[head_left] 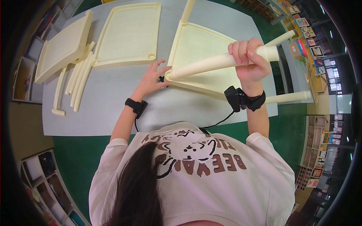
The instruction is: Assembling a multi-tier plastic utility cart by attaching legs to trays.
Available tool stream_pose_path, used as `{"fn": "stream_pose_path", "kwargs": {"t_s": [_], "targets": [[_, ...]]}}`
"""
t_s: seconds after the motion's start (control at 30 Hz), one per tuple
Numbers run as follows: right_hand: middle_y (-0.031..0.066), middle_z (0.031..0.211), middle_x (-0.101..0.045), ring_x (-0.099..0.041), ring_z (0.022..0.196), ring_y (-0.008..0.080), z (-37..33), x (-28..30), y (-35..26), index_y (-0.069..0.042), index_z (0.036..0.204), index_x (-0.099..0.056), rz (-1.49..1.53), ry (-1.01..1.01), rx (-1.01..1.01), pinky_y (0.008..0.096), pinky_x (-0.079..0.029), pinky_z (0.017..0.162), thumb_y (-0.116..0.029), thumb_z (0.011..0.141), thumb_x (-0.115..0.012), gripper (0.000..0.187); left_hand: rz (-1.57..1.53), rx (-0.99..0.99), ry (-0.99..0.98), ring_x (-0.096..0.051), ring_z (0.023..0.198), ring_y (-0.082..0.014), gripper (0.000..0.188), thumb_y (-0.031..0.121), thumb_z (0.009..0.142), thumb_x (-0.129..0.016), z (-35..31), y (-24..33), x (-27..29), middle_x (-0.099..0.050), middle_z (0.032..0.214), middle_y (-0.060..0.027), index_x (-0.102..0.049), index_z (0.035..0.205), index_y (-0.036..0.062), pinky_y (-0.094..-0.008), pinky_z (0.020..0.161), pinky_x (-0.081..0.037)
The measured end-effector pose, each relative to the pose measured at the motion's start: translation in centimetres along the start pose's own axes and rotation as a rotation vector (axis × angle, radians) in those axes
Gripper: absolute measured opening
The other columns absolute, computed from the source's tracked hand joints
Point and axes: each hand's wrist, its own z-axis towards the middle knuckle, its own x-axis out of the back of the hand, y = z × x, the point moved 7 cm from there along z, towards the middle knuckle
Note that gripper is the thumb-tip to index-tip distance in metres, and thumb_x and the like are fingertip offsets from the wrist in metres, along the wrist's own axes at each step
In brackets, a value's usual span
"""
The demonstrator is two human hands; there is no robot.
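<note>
My right hand (252, 60) is closed around the upper part of a cream plastic pole (218, 64). The pole slants left and down, its lower end at the near-left corner of a shallow cream shelf panel (201, 39). At that corner my left hand (152, 77) has its thumb and forefinger on either side, gripping it, while its other fingers are stretched. Three more poles stand out from the panel's other corners: one pole (187, 12) at the far left, another pole (281, 38) at the far right, and a third pole (288, 97) at the near right.
A second cream panel (128, 34) lies flat on the grey table (109, 94). Left of it a third panel (64, 49) rests tilted above several loose poles (80, 81). Shelving units (45, 180) stand on the green floor at the left, with more shelves (316, 147) at the right.
</note>
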Motion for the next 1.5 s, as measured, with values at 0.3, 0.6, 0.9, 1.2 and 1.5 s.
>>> {"fn": "stream_pose_path", "kwargs": {"t_s": [0.3, 0.6, 0.9, 1.2, 1.5], "targets": [[0.0025, 0.045, -0.039, -0.037, 0.043, 0.0145, 0.5, -0.7, 2.7, -0.008, 0.055, -0.039, -0.005, -0.048, -0.033, 0.03, -0.035, 0.057, -0.007, 0.062, -0.049, 0.012, -0.044, -0.059, -0.122, -0.034, 0.114, -0.0263, 0.057, 0.01, 0.063, -0.064, 0.2, -0.9, -0.6, -0.034, 0.129, -0.0021, -0.045, 0.117, 0.014, -0.0361, 0.096, -0.029], [-0.0002, 0.044, -0.035, -0.035, 0.043, 0.0122, 1.5, -1.7, 3.1, -0.01, 0.055, -0.038, -0.075, -0.074, -0.06, 0.0294, -0.033, 0.06, -0.009, 0.064, -0.047, 0.013, -0.226, 0.053, -0.09, -0.056, 0.08, -0.0183, 0.06, 0.008, 0.061, -0.064, 0.1, -1.6, -0.9, -0.043, 0.122, 0.0033, -0.043, 0.118, 0.0141, -0.0301, 0.076, -0.044], [0.0022, 0.046, -0.041, -0.04, 0.044, 0.0136, 2.3, -2.9, 3.9, -0.006, 0.054, -0.041, 0.006, -0.144, -0.101, 0.026, -0.032, 0.047, 0.0, 0.063, -0.052, 0.016, -0.338, 0.194, -0.097, -0.052, 0.058, -0.0163, 0.074, 0.005, 0.06, -0.062, 0.0, -2.4, -1.1, -0.043, 0.122, 0.0046, -0.029, 0.125, 0.0127, -0.0273, 0.066, -0.043], [0.0022, 0.046, -0.04, -0.041, 0.044, 0.0133, 1.9, -3.1, 3.6, -0.006, 0.053, -0.041, -0.02, -0.154, -0.09, 0.0246, -0.031, 0.045, -0.001, 0.062, -0.054, 0.016, -0.334, 0.2, -0.085, -0.05, 0.054, -0.0161, 0.068, 0.007, 0.059, -0.064, -0.3, -1.7, -0.9, -0.048, 0.116, 0.0053, -0.036, 0.12, 0.0154, -0.0272, 0.061, -0.043], [0.0019, 0.045, -0.039, -0.039, 0.042, 0.0127, 2.1, -3.0, 3.5, -0.006, 0.053, -0.041, -0.011, -0.161, -0.091, 0.0248, -0.03, 0.045, -0.001, 0.062, -0.053, 0.016, -0.303, 0.244, -0.094, -0.044, 0.051, -0.0136, 0.067, 0.007, 0.058, -0.065, -0.2, -2.1, -1.7, -0.052, 0.105, 0.0039, -0.039, 0.119, 0.0151, -0.0252, 0.058, -0.04]]}}
